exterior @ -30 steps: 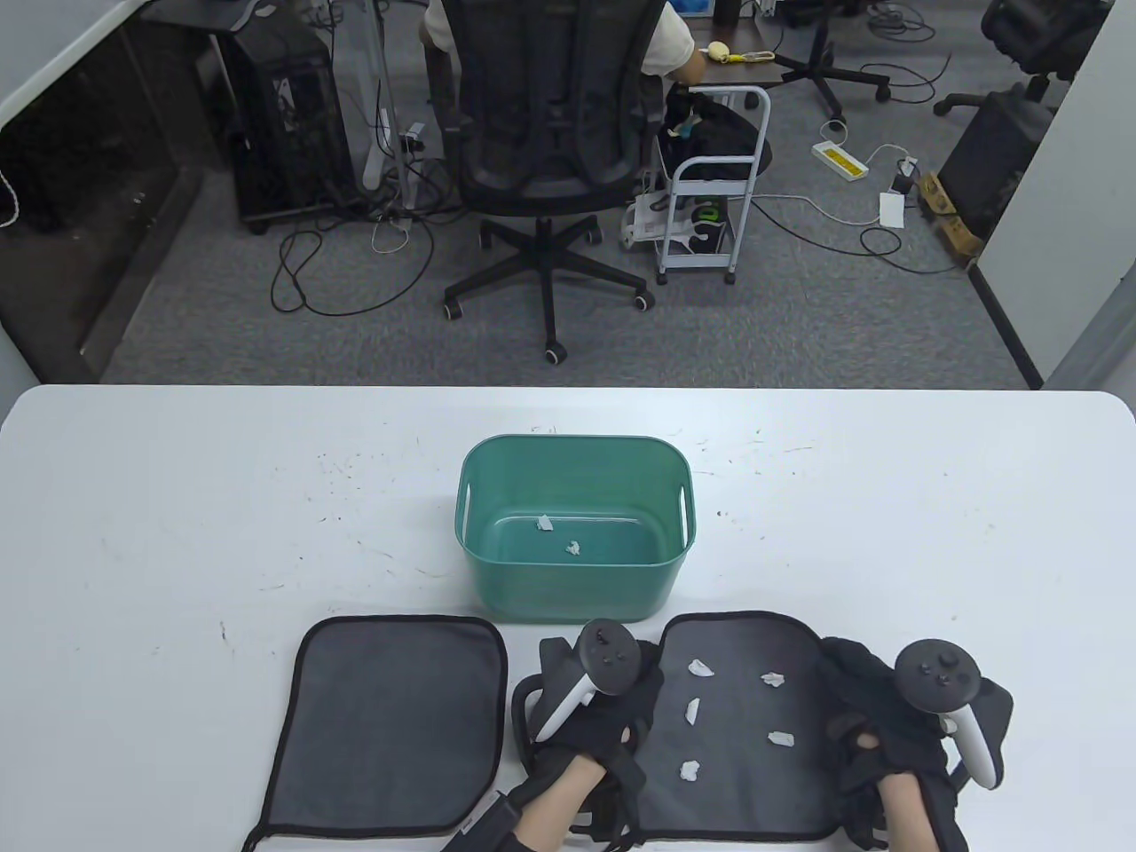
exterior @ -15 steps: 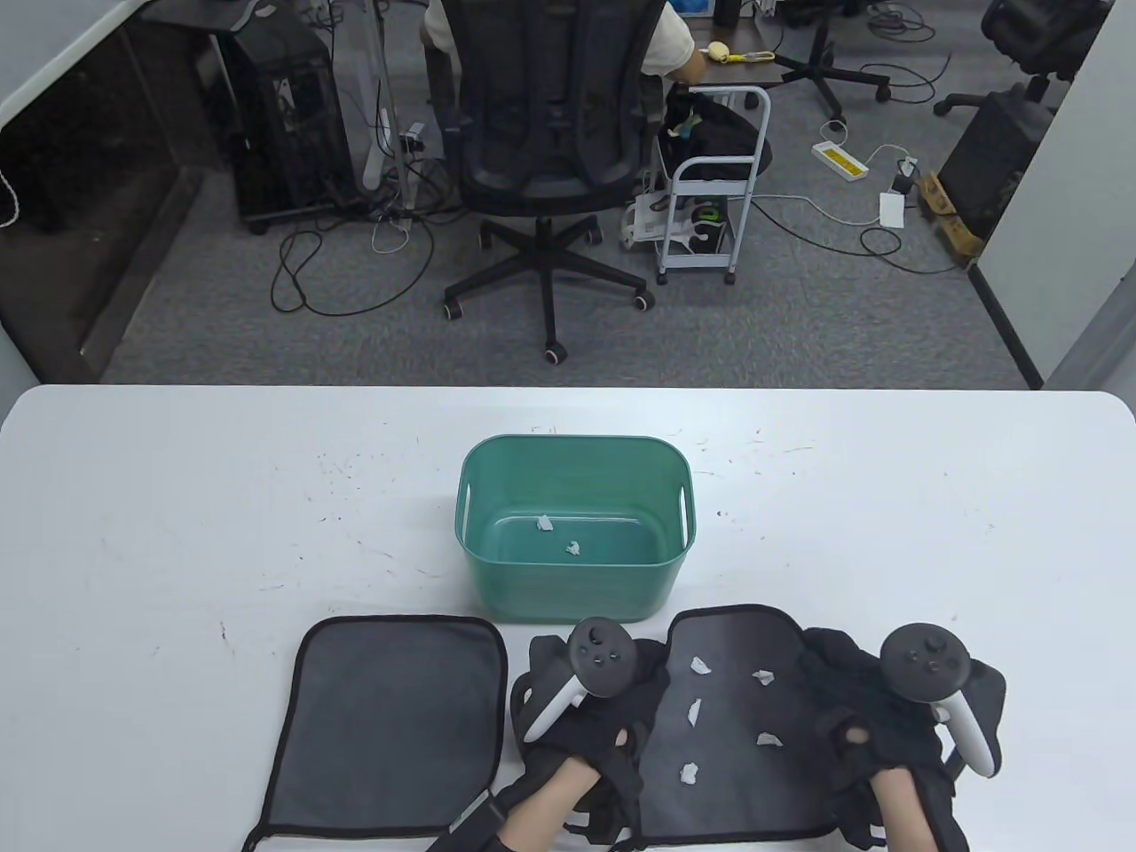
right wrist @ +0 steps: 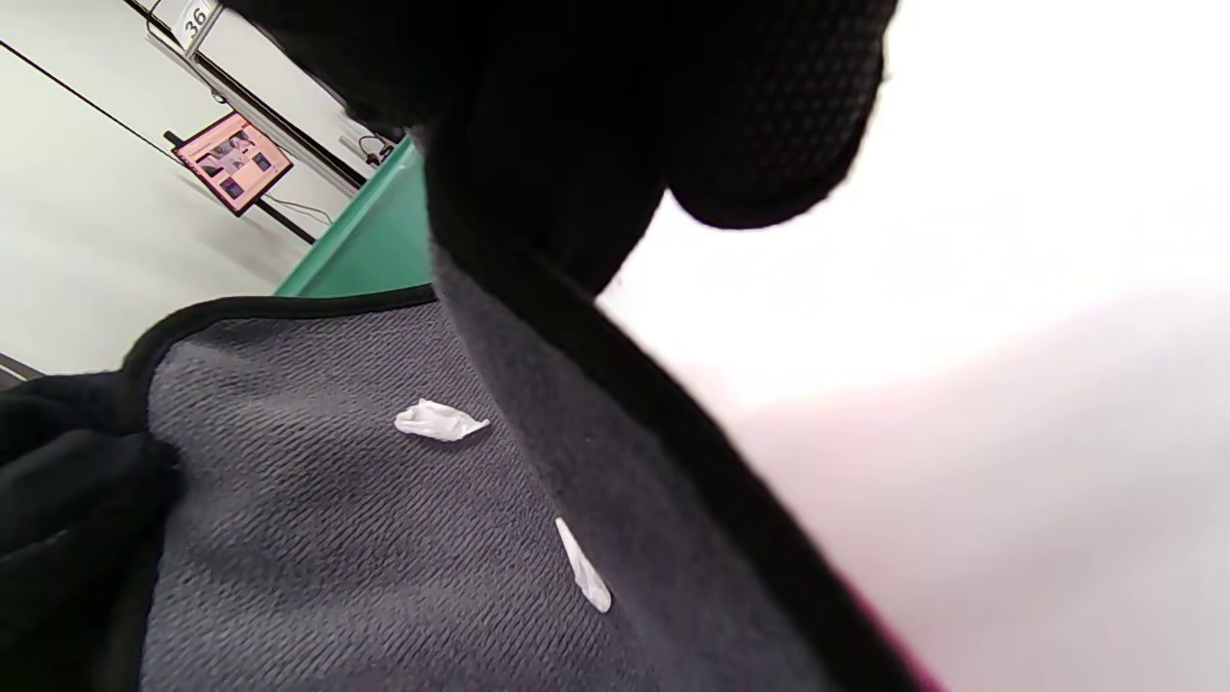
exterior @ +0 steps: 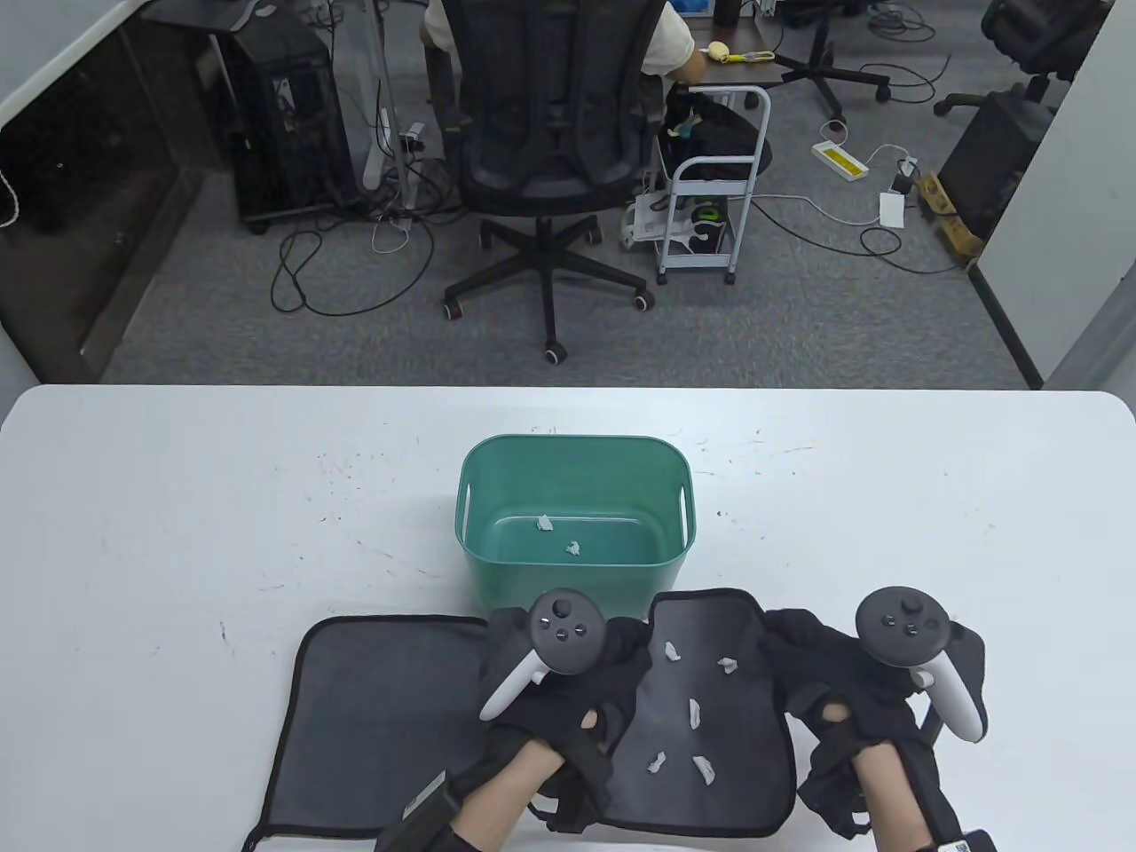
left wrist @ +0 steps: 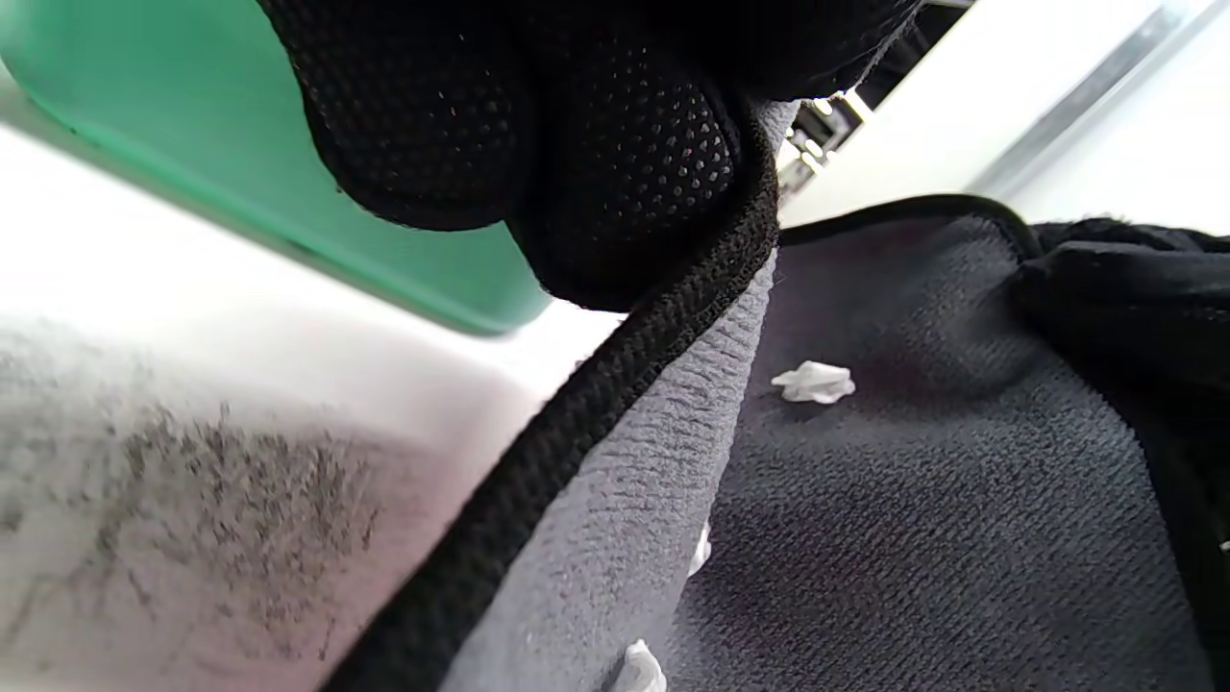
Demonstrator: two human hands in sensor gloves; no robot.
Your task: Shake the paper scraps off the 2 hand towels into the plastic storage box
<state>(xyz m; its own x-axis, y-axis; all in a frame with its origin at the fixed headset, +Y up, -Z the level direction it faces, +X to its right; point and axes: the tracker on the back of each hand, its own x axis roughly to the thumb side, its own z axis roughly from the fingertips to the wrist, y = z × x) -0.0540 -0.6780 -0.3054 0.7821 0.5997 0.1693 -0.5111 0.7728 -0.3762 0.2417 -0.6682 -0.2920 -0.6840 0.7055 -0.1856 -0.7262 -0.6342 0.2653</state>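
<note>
A dark grey hand towel [exterior: 719, 728] with black trim is lifted off the table, sagging between my two hands, with several white paper scraps [exterior: 694, 712] in its hollow. My left hand [exterior: 568, 688] pinches its left edge [left wrist: 615, 384]. On the towel's right edge my right hand [exterior: 825, 683] holds a grip [right wrist: 577, 317]. The towel's far edge sits just in front of the green plastic storage box [exterior: 575, 524], which has two scraps [exterior: 572, 548] inside. A second grey towel [exterior: 382, 723] lies flat at the left, with no scraps on it.
The white table [exterior: 177, 532] stretches wide on both sides of the box. Beyond its far edge are an office chair [exterior: 550, 133], a small white cart [exterior: 710, 204] and cables on the floor.
Both hands have lifted the right towel and carried it forward and to the left toward the box. Its sides have drawn together and the scraps have slid toward the middle.
</note>
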